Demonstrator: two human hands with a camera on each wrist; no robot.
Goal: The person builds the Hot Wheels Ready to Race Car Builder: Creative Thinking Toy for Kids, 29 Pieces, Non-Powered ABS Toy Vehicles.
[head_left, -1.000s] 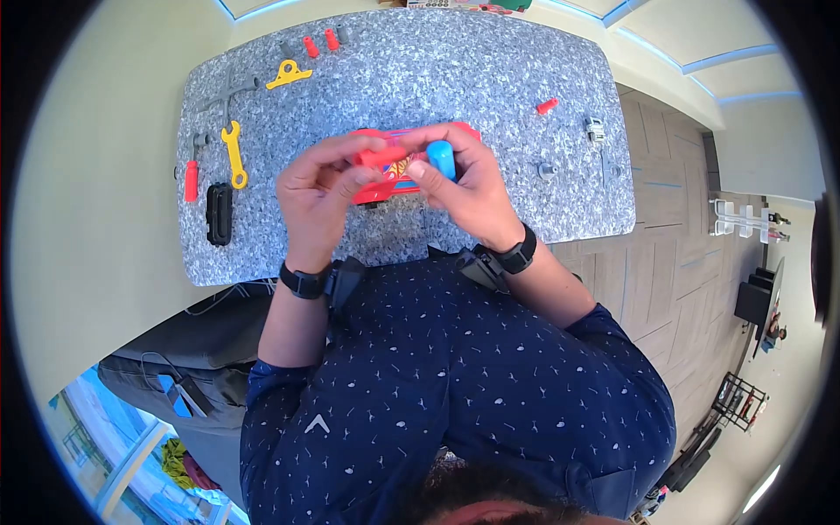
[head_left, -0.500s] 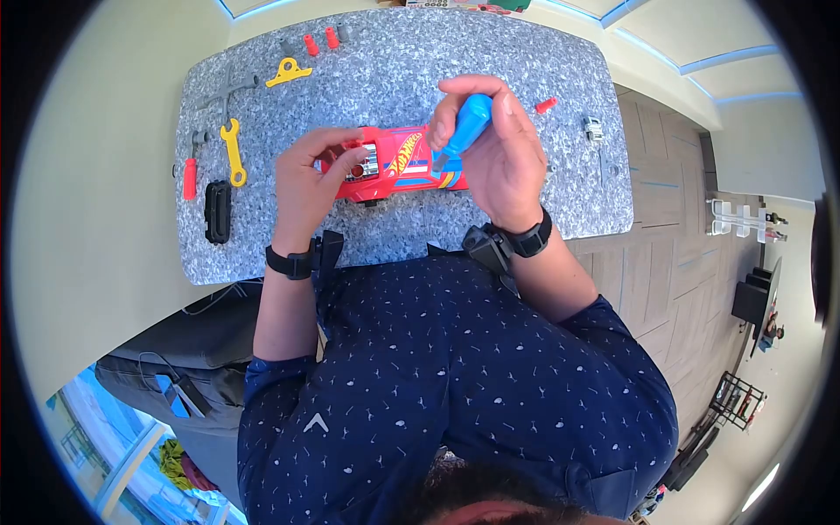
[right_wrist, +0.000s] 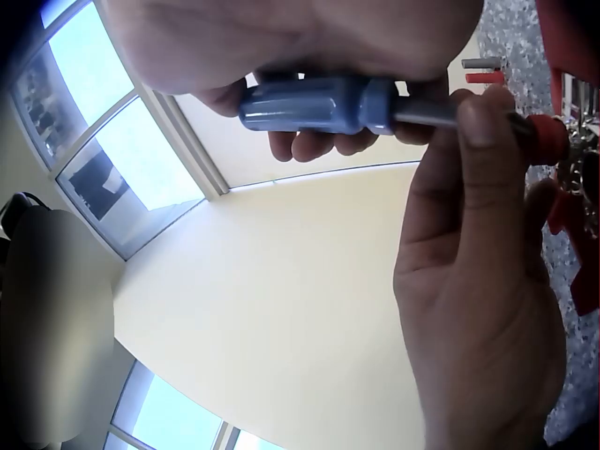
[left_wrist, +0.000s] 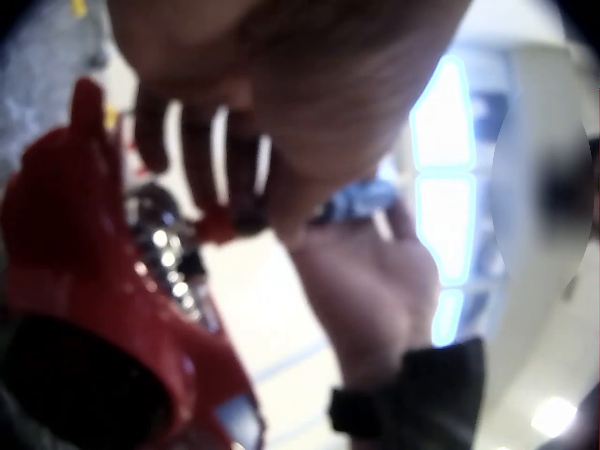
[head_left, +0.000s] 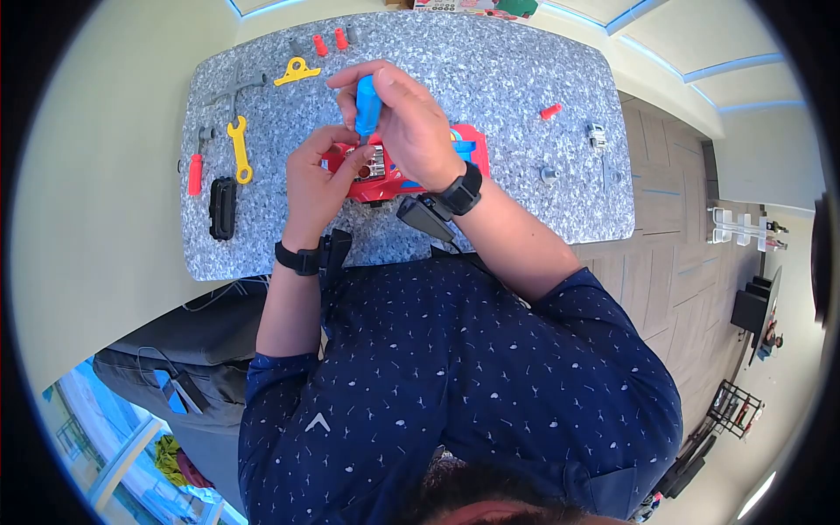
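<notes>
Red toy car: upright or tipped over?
Upright: head view shows the red toy car with chrome engine on top, black wheel below its near edge.

The left hand [head_left: 317,179] pinches with thumb and fingertips, the left forearm [head_left: 289,315] stretched out behind it. Just above those fingertips, the right hand [head_left: 418,131] grips, the right forearm [head_left: 518,241] slanting inward.

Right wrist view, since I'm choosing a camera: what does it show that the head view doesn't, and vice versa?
Only the right wrist view clearly shows the red piece at the tip of the blue-handled screwdriver. Only the head view shows the yellow wrench, black part and patterned shirt. Both show the left hand, right hand, screwdriver and red toy car.
</notes>
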